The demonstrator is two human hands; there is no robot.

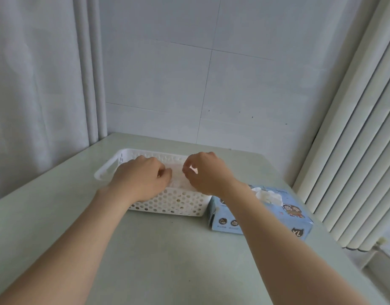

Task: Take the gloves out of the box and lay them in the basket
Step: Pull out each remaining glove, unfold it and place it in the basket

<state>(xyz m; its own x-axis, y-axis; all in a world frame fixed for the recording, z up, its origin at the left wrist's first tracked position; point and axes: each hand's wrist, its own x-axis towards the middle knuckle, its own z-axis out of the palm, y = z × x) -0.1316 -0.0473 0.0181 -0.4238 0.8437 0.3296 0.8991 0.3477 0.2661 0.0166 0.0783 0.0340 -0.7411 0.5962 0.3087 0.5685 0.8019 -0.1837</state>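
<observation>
Over the white perforated basket (178, 203), standing on the pale green table (167, 256), we are seeing both of the person's hands hovering close together. The right hand (208, 175) is curling thumb and forefinger into a pinch on the upper edge of the gloves (179, 181), a pale, translucent heap that is lying inside the basket and blending with its white floor; we are barely making out its outline. The left hand (141, 179) is bending its fingers down against the same heap, but its own back is hiding the fingertips, so we are leaving open whether it is gripping or only touching. Both hands are also covering much of the basket's interior. Just beside the basket's right end, the blue box (298, 216) is lying flat, with the right forearm crossing and concealing its middle; a white glove tuft (269, 195) is poking from its top opening. A pale curtain (35, 84) is hanging at left, and vertical slats (354, 150) are running off the right edge.
</observation>
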